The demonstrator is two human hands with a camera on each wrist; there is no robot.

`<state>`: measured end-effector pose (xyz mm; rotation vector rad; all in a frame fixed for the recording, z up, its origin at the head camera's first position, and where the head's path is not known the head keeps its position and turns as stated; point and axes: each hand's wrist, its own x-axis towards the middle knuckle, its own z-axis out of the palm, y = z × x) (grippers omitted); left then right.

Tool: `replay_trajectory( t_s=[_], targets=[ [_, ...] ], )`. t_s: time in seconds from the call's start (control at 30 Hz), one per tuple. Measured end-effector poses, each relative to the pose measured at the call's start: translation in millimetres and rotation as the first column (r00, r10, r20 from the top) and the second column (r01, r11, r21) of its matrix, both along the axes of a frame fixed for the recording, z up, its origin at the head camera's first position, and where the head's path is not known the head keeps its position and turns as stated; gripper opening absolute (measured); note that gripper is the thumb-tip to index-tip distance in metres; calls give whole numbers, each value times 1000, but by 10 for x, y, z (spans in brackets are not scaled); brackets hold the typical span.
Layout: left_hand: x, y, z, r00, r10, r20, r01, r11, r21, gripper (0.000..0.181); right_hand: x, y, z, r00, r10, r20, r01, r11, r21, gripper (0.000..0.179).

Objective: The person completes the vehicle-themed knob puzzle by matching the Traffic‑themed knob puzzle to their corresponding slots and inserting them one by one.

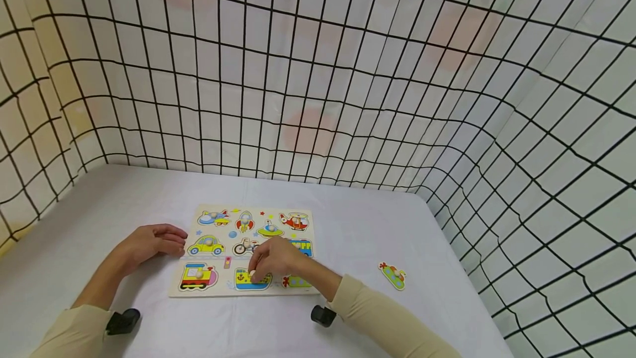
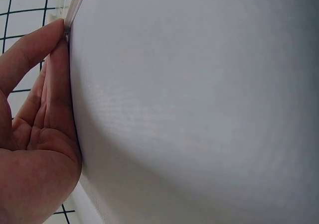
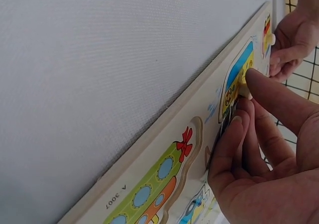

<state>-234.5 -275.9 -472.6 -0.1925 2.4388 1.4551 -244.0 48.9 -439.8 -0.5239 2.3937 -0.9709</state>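
Observation:
A wooden knob puzzle board (image 1: 225, 287) with vehicle pictures lies flat on the white table. My right hand (image 1: 275, 258) is over its lower middle, thumb and fingers pinching the small knob of the ship piece (image 1: 244, 285). In the right wrist view the ship piece (image 3: 241, 63) sits at its ship-shaped place on the board. My left hand (image 1: 149, 245) rests on the table at the board's left side, its relaxed fingertips right at the edge. A green submarine piece (image 1: 393, 277) lies loose to the right; the board's submarine recess (image 3: 164, 169) shows its printed picture.
Train (image 1: 198, 276), car (image 1: 206, 245), plane (image 1: 213, 217), rocket (image 1: 244, 222) and helicopter (image 1: 295, 221) pieces sit on the board. My right hand partly covers the motorcycle (image 1: 244, 246) and bus (image 1: 303, 246). Black wire mesh (image 1: 278, 93) surrounds the table's back and sides.

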Motion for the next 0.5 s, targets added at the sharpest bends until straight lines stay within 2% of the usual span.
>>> replay_trajectory(
  t_s=[0.2,0.5],
  targets=[
    [0,5,0,1000,-3,1,3,1000,6,54,-30,68,26,1000,-14,5,14,1000,-4,11],
    [-6,5,9,1000,3,-1,-3,1000,1,53,-215,331,162,996,-82,-36,83,996,30,16]
  ],
)
